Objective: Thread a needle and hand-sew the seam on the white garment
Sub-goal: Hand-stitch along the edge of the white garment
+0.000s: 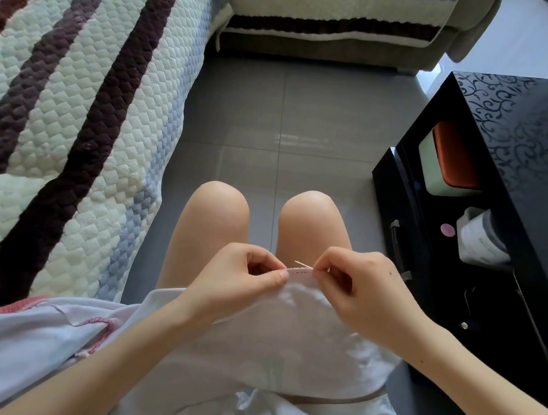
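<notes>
1. As a short row of red stitches (295,269) already runs along the seam (306,273) between my two hands, I judge that the threading is finished and the sewing is under way. How much of the seam is left I cannot tell, because the rest of the edge is hidden in folds.
2. The white garment (284,339) lies over my lap in the lower centre of the frame, and one part of it spreads to the lower left.
3. My left hand (240,274) pinches the seam edge between the thumb and the curled fingers (279,277), at the left end of the stitches.
4. My right hand (363,287) pinches the needle (303,264) at the right end of the edge. The needle points to the upper left, just above the seam.
5. The thread is too thin for me to see.
</notes>
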`<action>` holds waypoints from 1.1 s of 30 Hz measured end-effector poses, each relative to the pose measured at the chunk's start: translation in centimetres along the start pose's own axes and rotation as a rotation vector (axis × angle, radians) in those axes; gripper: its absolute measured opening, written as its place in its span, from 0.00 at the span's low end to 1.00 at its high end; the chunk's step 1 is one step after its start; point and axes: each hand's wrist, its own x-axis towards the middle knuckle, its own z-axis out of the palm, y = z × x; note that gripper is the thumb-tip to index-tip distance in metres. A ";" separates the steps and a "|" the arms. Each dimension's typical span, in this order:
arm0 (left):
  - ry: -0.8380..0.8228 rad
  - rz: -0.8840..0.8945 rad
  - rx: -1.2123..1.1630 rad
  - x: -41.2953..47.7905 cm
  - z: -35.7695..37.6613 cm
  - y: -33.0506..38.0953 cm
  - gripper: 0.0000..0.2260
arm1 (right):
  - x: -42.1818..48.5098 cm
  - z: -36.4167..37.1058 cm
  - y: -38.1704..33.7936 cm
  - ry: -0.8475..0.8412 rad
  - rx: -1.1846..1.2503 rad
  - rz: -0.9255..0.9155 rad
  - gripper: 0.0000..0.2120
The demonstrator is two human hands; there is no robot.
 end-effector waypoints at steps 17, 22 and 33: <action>0.010 0.031 0.016 -0.1 0.0 0.1 0.05 | -0.5 0.9 0.1 -0.019 -0.067 0.088 0.05; -0.018 0.060 0.026 -0.1 0.0 0.1 0.05 | -0.4 1.2 0.0 -0.049 -0.104 0.103 0.05; -0.051 0.009 -0.024 -0.3 -0.1 0.3 0.06 | -0.4 1.4 -0.5 -0.068 -0.067 0.152 0.08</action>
